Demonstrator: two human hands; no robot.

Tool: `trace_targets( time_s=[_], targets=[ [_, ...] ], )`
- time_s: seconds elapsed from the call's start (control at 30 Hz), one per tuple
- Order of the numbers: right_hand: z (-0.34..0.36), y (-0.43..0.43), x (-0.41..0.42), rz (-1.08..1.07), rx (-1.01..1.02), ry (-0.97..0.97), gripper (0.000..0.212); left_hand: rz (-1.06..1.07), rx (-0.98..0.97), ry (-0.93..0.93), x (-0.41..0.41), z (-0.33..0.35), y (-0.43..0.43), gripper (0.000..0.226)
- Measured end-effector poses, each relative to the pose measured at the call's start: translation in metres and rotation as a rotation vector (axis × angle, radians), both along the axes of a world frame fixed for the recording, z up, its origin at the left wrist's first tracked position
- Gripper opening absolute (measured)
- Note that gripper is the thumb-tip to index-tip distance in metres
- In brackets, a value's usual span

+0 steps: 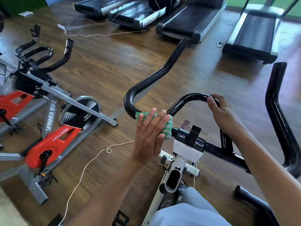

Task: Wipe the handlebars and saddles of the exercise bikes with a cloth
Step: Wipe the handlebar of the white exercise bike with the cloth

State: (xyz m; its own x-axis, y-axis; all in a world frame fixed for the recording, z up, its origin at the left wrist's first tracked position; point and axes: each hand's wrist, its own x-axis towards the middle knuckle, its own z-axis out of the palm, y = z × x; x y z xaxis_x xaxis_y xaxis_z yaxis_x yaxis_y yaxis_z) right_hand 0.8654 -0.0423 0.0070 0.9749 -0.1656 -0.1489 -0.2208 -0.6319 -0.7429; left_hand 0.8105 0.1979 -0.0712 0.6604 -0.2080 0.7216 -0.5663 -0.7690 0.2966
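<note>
On glossy black handlebar (192,98): left hand (149,136) flat on knobbly green cloth (167,128); right hand (223,111) grips loop.

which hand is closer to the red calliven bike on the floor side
Left. The left hand presses the green cloth flat against the black handlebar, on the side toward the red bike. The right hand grips the handlebar's inner loop, farther away.

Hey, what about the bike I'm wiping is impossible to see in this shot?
Head view:
- Saddle: out of frame, below the bottom edge.
- Handlebar under the cloth: covered by cloth and left hand.
- Right hand palm contact: hidden by its own back.
- Right handlebar end: cut by the right edge.
</note>
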Motion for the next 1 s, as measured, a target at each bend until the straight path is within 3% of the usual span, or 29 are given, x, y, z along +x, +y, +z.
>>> trace_targets(
  time_s=[0.1, 0.23, 0.37, 0.5, 0.6, 0.73, 0.87, 1.0],
  targets=[
    [0.000, 0.002, 0.000, -0.002, -0.025, 0.006, 0.050, 0.059, -0.018, -0.005, 0.001, -0.002, -0.015, 0.053],
    [0.000, 0.002, -0.001, 0.001, -0.022, 0.006, 0.050, 0.021, 0.098, -0.107, 0.007, -0.008, -0.003, 0.051],
    [0.000, 0.004, 0.000, -0.003, -0.062, 0.010, 0.052, 0.103, 0.037, -0.088, 0.011, -0.008, -0.002, 0.054],
    [0.001, 0.002, -0.001, -0.007, -0.051, 0.004, 0.050, 0.024, 0.213, -0.171, 0.012, -0.016, 0.004, 0.052],
    [0.001, 0.005, -0.001, -0.006, -0.069, 0.007, 0.050, 0.101, 0.119, -0.136, 0.018, -0.015, 0.009, 0.053],
    [0.001, 0.005, -0.002, -0.008, -0.057, -0.004, 0.050, 0.025, 0.217, -0.173, 0.011, -0.016, -0.001, 0.053],
    [-0.001, 0.005, 0.000, -0.016, -0.067, 0.002, 0.049, 0.118, 0.132, -0.132, 0.015, -0.014, 0.007, 0.058],
    [0.000, 0.006, 0.000, -0.010, -0.077, 0.007, 0.050, 0.047, 0.306, -0.174, 0.014, -0.015, 0.016, 0.071]
  ],
)
